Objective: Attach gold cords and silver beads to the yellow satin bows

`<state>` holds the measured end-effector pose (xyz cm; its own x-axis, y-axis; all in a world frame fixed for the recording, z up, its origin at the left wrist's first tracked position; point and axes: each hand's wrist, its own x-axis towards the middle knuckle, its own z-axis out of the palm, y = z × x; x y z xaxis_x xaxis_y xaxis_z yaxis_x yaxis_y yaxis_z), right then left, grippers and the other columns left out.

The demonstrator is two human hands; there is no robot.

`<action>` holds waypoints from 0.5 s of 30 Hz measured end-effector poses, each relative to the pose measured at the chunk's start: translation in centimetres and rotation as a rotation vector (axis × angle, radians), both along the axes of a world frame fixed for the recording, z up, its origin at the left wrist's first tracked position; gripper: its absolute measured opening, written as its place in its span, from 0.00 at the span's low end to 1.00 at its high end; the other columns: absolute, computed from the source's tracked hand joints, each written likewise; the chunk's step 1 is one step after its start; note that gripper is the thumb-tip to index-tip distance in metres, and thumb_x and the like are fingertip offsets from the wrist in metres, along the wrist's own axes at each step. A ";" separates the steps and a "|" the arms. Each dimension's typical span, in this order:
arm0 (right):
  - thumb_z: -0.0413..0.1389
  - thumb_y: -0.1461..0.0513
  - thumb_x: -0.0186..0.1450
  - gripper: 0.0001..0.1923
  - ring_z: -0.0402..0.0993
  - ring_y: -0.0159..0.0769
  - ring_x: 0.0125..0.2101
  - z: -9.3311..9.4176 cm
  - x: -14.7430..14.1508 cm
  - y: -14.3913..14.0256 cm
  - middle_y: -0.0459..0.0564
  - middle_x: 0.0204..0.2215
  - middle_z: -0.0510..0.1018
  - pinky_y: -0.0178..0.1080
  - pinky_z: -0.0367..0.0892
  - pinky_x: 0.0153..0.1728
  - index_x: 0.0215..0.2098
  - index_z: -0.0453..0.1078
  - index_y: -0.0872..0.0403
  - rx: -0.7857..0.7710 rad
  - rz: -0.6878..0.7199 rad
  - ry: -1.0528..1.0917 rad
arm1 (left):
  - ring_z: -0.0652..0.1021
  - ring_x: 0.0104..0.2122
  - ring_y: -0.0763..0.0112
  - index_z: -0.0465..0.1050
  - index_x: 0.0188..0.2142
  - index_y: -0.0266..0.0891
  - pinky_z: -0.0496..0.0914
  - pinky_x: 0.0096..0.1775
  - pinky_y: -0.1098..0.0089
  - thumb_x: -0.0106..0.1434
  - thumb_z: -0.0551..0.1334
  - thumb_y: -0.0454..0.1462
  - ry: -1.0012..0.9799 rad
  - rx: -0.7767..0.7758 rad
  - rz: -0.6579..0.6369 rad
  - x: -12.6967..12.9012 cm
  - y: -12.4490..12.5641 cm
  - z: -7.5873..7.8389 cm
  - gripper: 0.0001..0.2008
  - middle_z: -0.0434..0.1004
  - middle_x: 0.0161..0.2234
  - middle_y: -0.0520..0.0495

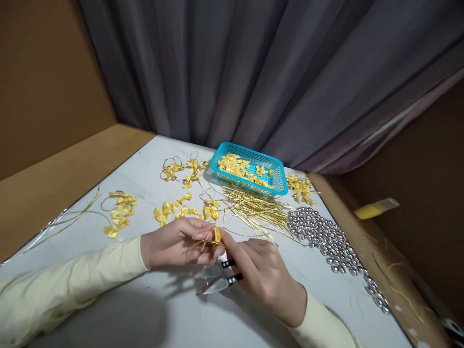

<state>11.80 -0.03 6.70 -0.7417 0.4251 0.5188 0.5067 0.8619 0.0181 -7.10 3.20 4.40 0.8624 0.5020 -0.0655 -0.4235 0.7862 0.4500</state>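
While both hands meet near the front edge of the white bench (152,174), the left hand (174,241) pinches a small yellow satin ribbon bow (216,235) with thin gold wire, fingertips closed on it. Right hand (261,273) touches the bow with its forefinger and grips black-handled steel thread snips (217,280). Beyond lie loose gold wire lengths (253,208), silver metal beads (322,234) toward the right edge, finished yellow bows (119,212) left, and a turquoise plastic basket (279,176) of ribbon pieces at the far edge.
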 end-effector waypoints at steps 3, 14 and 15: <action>0.43 0.72 0.63 0.18 0.61 0.31 0.16 -0.1 0.0 0.1 0.47 0.18 0.71 0.35 0.53 0.15 0.52 0.54 0.68 -0.001 -0.007 0.013 | 0.72 0.22 0.72 0.71 0.27 0.27 0.62 0.25 0.75 0.55 0.61 0.31 0.023 0.023 0.001 0.0 0.0 -0.2 0.05 0.73 0.25 0.40; 0.41 0.74 0.55 0.20 0.64 0.31 0.16 -0.8 0.0 0.5 0.47 0.18 0.73 0.35 0.52 0.16 0.45 0.62 0.64 -0.129 -0.126 -0.001 | 0.69 0.26 0.75 0.64 0.21 0.33 0.63 0.28 0.75 0.51 0.63 0.29 0.299 -0.023 0.147 -0.1 0.7 -0.8 0.08 0.68 0.24 0.49; 0.41 0.74 0.55 0.20 0.63 0.31 0.15 -0.9 -0.1 0.4 0.47 0.18 0.73 0.36 0.51 0.16 0.45 0.62 0.65 -0.069 -0.131 -0.039 | 0.68 0.26 0.76 0.64 0.21 0.33 0.63 0.28 0.75 0.52 0.63 0.30 0.322 -0.016 0.151 0.0 0.7 -0.8 0.08 0.67 0.24 0.50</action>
